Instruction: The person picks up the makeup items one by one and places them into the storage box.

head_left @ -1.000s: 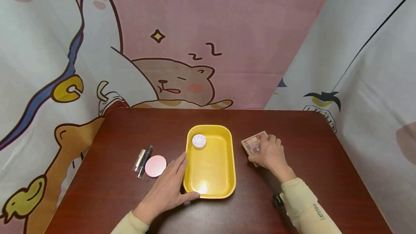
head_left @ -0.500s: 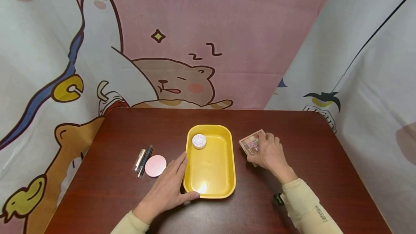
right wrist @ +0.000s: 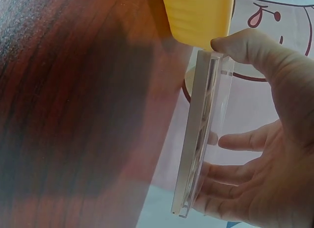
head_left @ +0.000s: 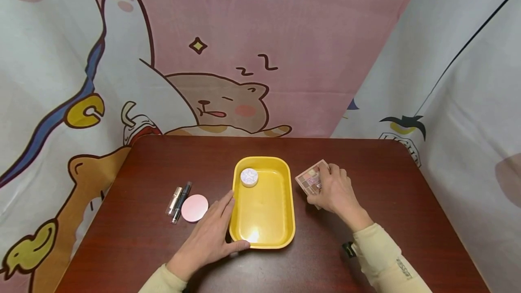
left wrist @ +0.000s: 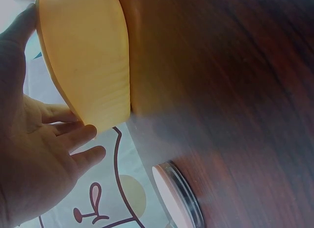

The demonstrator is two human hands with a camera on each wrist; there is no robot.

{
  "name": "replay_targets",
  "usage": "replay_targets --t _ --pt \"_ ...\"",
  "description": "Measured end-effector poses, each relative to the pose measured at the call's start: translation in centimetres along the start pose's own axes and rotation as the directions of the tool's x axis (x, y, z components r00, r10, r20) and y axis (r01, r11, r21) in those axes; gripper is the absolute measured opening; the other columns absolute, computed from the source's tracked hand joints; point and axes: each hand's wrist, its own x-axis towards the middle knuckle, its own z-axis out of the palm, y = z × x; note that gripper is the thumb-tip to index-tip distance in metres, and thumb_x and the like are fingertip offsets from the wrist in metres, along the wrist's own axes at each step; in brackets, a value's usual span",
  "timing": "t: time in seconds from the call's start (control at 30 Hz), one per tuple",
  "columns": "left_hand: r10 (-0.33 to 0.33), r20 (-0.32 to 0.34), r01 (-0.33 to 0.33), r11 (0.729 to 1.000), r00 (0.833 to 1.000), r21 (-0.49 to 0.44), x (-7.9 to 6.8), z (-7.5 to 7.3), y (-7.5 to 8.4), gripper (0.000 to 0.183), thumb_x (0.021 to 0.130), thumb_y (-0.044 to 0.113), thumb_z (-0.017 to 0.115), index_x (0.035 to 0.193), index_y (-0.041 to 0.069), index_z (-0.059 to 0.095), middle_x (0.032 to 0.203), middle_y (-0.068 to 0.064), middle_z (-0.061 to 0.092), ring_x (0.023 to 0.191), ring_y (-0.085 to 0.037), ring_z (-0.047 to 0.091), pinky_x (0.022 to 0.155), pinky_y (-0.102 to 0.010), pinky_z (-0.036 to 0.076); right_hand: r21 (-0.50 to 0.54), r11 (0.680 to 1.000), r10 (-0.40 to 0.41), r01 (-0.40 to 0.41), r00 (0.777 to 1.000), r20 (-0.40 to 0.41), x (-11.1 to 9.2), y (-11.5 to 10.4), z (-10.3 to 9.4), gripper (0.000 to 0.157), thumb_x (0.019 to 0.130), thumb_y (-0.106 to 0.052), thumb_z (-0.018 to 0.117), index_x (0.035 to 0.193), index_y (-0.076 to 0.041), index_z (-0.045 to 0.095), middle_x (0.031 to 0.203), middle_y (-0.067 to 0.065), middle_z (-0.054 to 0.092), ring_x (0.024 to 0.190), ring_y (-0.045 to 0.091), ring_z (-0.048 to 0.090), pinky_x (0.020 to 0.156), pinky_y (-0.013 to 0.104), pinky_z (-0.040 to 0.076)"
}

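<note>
My right hand (head_left: 338, 193) grips an eyeshadow palette (head_left: 308, 181) by its edges, thumb on the near side and fingers on the far side. Seen edge-on in the right wrist view, the palette (right wrist: 192, 135) has a clear lid and is held above the table. A yellow tray (head_left: 264, 211) lies at the middle, left of the palette. My left hand (head_left: 211, 234) touches the tray's left side with straight fingers, its thumb at the near rim. In the tray's far left corner sits a small round case (head_left: 249, 177) with a star pattern.
Left of my left hand lies a pink round compact (head_left: 195, 208). Beside it are a dark pen-like cosmetic tube (head_left: 182, 202) and a shorter silver-and-clear tube (head_left: 175, 200). The brown table (head_left: 228, 148) ends at a printed cloth backdrop (head_left: 260, 35).
My right hand has carried the palette a short way left and slightly farther back, closer to the tray. The left hand and tray stay where they were.
</note>
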Motion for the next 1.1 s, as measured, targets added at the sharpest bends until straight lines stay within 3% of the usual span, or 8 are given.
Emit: replay_targets --t 0.47,0.73,1.1 --pt "0.043 -0.059 -0.042 0.999 0.997 0.024 0.0 0.2 -0.1 0.118 0.077 0.071 0.078 0.156 -0.006 0.038 0.165 -0.019 0.033 0.146 -0.035 0.043 0.118 -0.049 0.039 0.012 1.000 -0.029 0.028 0.999 0.026 0.0 -1.1 -1.0 0.089 0.064 -0.030 0.087 0.138 0.004 0.050 0.129 0.035 0.051 0.108 0.049 0.051 0.095 0.065 0.046" --pt "0.004 -0.005 -0.004 1.000 1.000 0.006 0.0 0.1 0.0 0.119 0.078 0.073 0.076 0.159 -0.004 0.033 0.168 -0.017 0.028 0.149 -0.034 0.039 0.121 -0.049 0.035 0.026 0.997 -0.078 0.077 0.996 0.038 0.1 -1.7 -1.1 0.082 0.063 -0.028 0.086 0.132 0.003 0.055 0.132 0.035 0.051 0.115 0.052 0.051 0.098 0.065 0.045" --pt "-0.005 0.014 0.005 1.000 1.000 -0.004 0.0 0.1 -0.1 0.119 0.078 0.074 0.075 0.160 -0.002 0.032 0.169 -0.015 0.026 0.150 -0.034 0.037 0.121 -0.049 0.034 0.021 0.984 -0.179 0.178 0.983 0.032 0.1 -2.7 -1.1 0.075 0.062 -0.027 0.083 0.126 0.001 0.058 0.130 0.032 0.054 0.111 0.047 0.053 0.092 0.062 0.049"
